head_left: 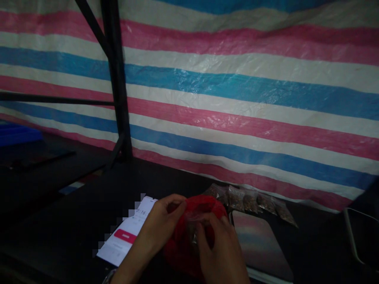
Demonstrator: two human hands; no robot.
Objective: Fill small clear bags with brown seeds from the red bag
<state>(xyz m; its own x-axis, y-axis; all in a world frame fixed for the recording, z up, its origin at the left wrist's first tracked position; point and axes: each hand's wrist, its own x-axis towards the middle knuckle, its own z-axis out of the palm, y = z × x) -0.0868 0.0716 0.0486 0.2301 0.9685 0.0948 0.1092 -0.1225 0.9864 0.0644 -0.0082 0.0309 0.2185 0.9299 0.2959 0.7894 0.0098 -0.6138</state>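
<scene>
A red bag [180, 252] stands with its mouth open between my two hands. My left hand [162, 221] pinches the bag's rim on the left, thumb and fingers closed. At the bag's mouth, my right hand [217, 240] is closed on a small clear plastic bag [192, 230] whose contents are too dark to make out. Behind the red bag, several small clear bags of brown bits [250, 202] lie in a row. A flat device with a shiny plate, like a small scale [257, 240], sits just right of my right hand.
A lit phone [124, 236] lies left of my left forearm on the black table [74, 221]. A dark metal post [118, 86] and a striped plastic sheet [237, 94] stand behind. A blue tray-like thing [19, 135] is far left; a pale-rimmed dark object [355, 240] is at right.
</scene>
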